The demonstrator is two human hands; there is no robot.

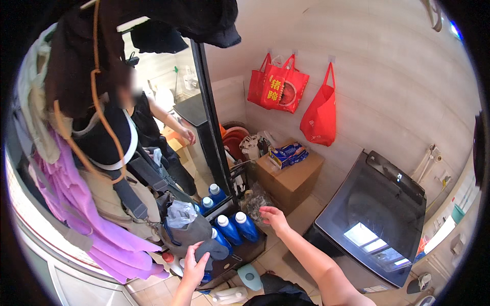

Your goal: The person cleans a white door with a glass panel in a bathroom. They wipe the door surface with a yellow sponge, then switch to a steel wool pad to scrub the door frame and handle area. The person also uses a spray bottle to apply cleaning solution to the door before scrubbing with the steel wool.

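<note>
Left hand (195, 265): fingers curled closed around the lower edge of a grey folded cloth bag (196, 235); the thumb lies over the fabric. The bag stands among blue plastic bottles with white caps (239, 227) on a low dark rack (245, 251) at floor level. A crumpled pale plastic bag (179, 213) pokes out of its top.

Right hand (274, 218): fingers spread and loose, holding nothing, palm down, just right of the nearest blue bottle and close to a clear crinkled plastic wrap (253, 200). Whether it touches the wrap I cannot tell.

Around: brown cardboard box (291, 179) against the wall, a blue packet (288, 154) on top. Dark top-loading washing machine (375, 224) to the right. Three red fabric tote bags (286, 89) hang on the tiled wall. Left side, purple garment (81, 204) and other clothes hang down. Beyond the black door frame (206, 107), another person in dark clothing (153, 127), one hand resting by a counter.
</note>
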